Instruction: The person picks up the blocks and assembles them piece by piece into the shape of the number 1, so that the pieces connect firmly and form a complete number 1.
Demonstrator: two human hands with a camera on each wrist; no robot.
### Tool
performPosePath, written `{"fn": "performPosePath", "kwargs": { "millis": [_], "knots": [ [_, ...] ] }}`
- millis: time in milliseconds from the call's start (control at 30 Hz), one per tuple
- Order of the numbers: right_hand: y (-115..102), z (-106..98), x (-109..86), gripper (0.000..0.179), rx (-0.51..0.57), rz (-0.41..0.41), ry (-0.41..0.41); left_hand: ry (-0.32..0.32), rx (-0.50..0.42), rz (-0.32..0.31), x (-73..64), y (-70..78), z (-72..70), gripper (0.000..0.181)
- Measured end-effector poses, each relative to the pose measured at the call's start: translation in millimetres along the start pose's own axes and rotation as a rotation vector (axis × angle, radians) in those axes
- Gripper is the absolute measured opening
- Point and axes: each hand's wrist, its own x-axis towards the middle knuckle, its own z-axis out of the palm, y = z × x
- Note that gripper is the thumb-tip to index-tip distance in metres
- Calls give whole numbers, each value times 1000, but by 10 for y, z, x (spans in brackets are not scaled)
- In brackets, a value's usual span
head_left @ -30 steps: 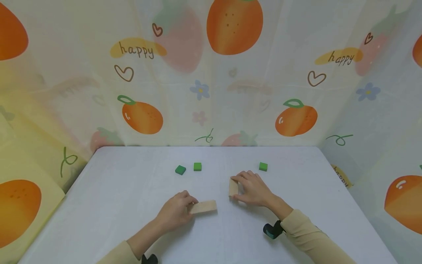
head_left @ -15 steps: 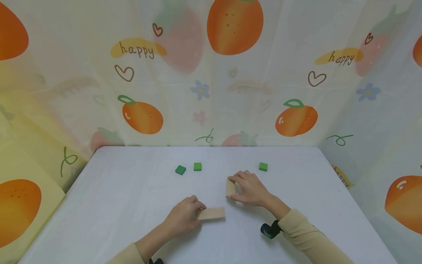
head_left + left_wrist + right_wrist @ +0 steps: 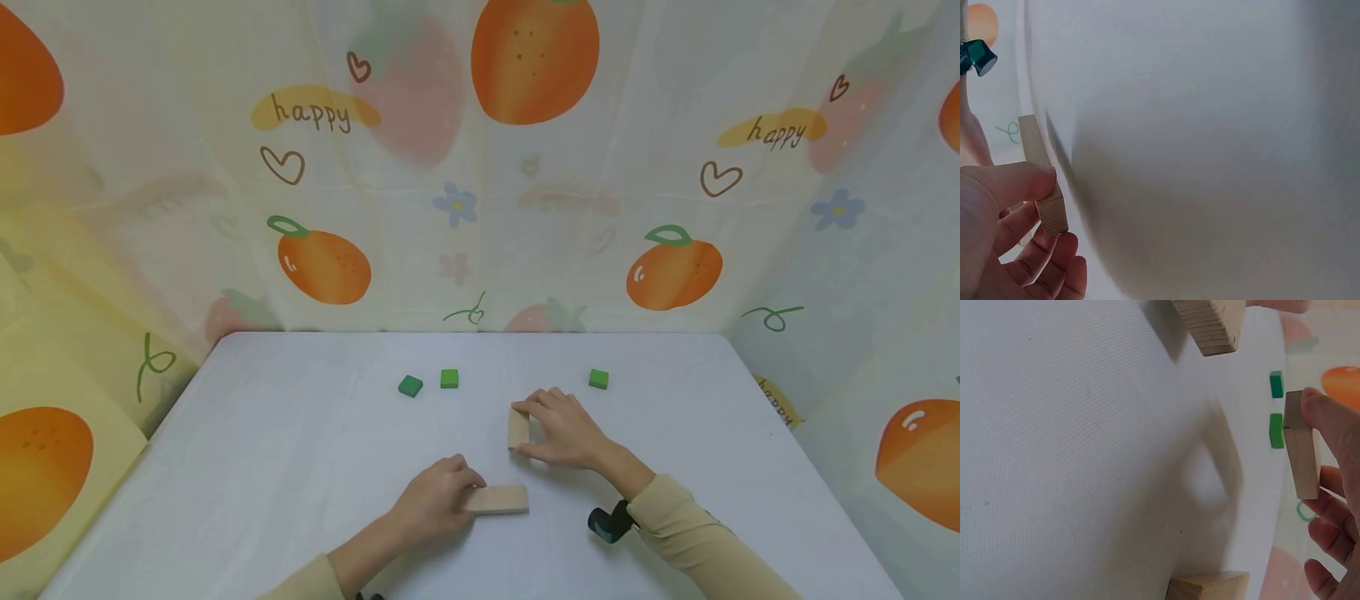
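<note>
In the head view my left hand pinches one end of a flat wooden block, which points right. Its thumb lies on the block in the left wrist view, with the other fingers behind. Farther back and to the right, my right hand grips a second wooden block by its two ends, thumb at the near end. The right wrist view shows this block above the table, its shadow apart from it. The left hand's block enters that view from the top.
Two green blocks, one darker and one lighter, lie at the back of the white table. Another green block is behind the right hand. One more wooden block shows, cut off, at the bottom of the right wrist view.
My left hand has moved right and nearer with its wooden block, which has turned almost level across the view. My right hand has shifted slightly left with its block. The green blocks stay put.
</note>
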Motion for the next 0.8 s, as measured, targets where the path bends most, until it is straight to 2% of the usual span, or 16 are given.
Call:
{"fn": "performPosePath", "kwargs": {
  "millis": [267, 800],
  "knots": [
    [-27, 19, 10, 58, -6, 1, -11, -31, -27, -26, 32, 40, 61, 29],
    [-113, 50, 15, 58, 15, -24, -40, -45, -50, -26, 18, 85, 77, 30]
  ]
}}
